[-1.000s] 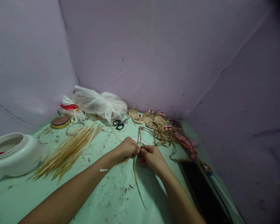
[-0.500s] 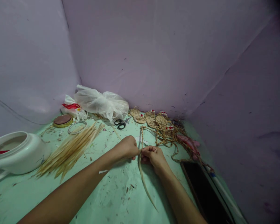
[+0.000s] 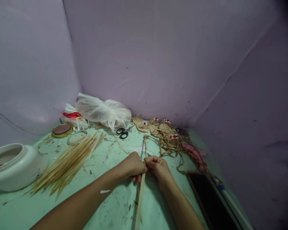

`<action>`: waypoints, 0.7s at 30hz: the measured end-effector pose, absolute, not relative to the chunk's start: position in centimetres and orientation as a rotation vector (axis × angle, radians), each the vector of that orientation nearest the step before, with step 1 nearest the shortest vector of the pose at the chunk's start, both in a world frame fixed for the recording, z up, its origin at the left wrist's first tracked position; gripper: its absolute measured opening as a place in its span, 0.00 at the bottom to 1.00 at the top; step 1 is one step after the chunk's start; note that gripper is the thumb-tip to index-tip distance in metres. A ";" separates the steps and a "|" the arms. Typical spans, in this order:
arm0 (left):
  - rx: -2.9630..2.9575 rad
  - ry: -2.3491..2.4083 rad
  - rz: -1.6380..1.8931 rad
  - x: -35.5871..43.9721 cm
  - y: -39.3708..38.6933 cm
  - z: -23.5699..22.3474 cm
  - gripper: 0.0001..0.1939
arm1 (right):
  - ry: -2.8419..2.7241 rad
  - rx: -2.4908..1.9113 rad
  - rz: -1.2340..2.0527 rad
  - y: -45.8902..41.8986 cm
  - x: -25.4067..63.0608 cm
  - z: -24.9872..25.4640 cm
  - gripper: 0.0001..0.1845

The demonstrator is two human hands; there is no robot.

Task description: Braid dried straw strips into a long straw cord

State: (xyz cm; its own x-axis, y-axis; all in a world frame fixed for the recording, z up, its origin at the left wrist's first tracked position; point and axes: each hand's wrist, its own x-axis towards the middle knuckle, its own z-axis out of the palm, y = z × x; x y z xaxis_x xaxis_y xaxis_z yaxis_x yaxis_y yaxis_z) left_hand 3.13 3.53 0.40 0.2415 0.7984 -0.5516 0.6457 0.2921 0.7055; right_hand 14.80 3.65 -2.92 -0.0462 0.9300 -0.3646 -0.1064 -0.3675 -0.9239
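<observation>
A broad pale strip (image 3: 140,198) now runs toward six o'clock, where a thinner one curved toward five. The braided cord (image 3: 145,147) rises toward twelve; left hand (image 3: 135,166) and right hand (image 3: 159,167) pinch its lower end, so plaiting seems mid-crossing.
</observation>
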 end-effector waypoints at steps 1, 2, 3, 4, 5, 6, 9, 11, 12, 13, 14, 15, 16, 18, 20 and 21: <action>1.423 1.441 0.181 3.0 3.6 0.2 0.12 | -0.932 -1.366 1.564 3.7 14.8 -3.0 0.08; 1.432 1.415 0.181 2.9 3.8 0.2 0.12 | -0.930 -1.355 1.575 3.7 14.8 -3.0 0.08; 1.440 1.397 0.178 2.6 4.0 0.3 0.11 | -0.930 -1.351 1.579 3.7 14.8 -3.1 0.08; 1.438 1.392 0.188 2.3 4.2 0.4 0.11 | -0.938 -1.354 1.582 3.7 14.9 -3.1 0.08; 1.421 1.400 0.219 2.0 4.5 0.6 0.11 | -0.951 -1.362 1.585 3.7 14.9 -3.1 0.09; 1.377 1.425 0.277 1.7 4.8 0.8 0.09 | -0.967 -1.373 1.588 3.7 15.0 -3.0 0.09; 1.134 1.421 0.460 1.4 5.4 1.0 0.04 | -1.018 -1.379 1.612 3.7 15.2 -2.7 0.10; 1.009 1.303 0.445 1.8 5.4 0.8 0.03 | -1.041 -1.343 1.644 3.7 15.4 -2.5 0.10; 0.983 1.254 0.425 2.0 5.4 0.6 0.03 | -1.051 -1.323 1.669 3.7 15.5 -2.3 0.09; 0.986 1.230 0.416 2.2 5.3 0.4 0.04 | -1.066 -1.309 1.696 3.8 15.6 -2.3 0.09; 1.010 1.234 0.418 2.4 5.3 0.2 0.05 | -1.089 -1.309 1.715 3.9 15.8 -2.2 0.09; 1.046 1.265 0.435 2.6 5.3 -0.1 0.05 | -1.129 -1.320 1.719 3.9 15.9 -2.2 0.08; 1.087 1.311 0.457 2.6 5.2 -0.3 0.05 | -1.189 -1.339 1.694 4.1 16.1 -2.2 0.07; 1.158 1.384 0.464 2.7 5.3 -0.6 0.06 | -1.386 -1.378 1.548 4.3 16.4 -2.4 0.05; 1.178 1.385 0.451 2.6 5.4 -0.7 0.06 | -1.651 -1.391 1.308 4.5 16.7 -2.5 0.03; 1.178 1.373 0.445 2.5 5.4 -0.8 0.06 | -1.788 -1.389 1.181 4.6 16.8 -2.6 0.04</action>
